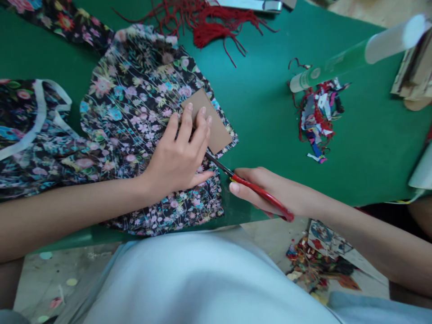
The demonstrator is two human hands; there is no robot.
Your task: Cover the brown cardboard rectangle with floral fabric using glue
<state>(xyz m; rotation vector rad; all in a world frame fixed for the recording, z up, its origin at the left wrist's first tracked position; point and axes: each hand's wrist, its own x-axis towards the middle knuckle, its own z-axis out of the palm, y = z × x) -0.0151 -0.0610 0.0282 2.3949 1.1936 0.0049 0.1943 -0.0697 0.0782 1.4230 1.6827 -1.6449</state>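
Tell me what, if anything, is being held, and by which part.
The right hand holds the scissors by their red handles. The left hand has no visible grip; its fingers lie on the brown card over the floral fabric.

We record one tangle of red threads (pixel 212 31) beside a metal strip (pixel 248 4) on the green tabletop (pixel 263 90), and one green-and-white bottle (pixel 351 62) next to a heap of coloured scraps (pixel 319 112). Below, we note mixed litter (pixel 315 265) on the pale floor (pixel 37 279).

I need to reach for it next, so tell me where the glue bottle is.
Head view, right side: the bottle lies above the scrap pile, right of the red threads.
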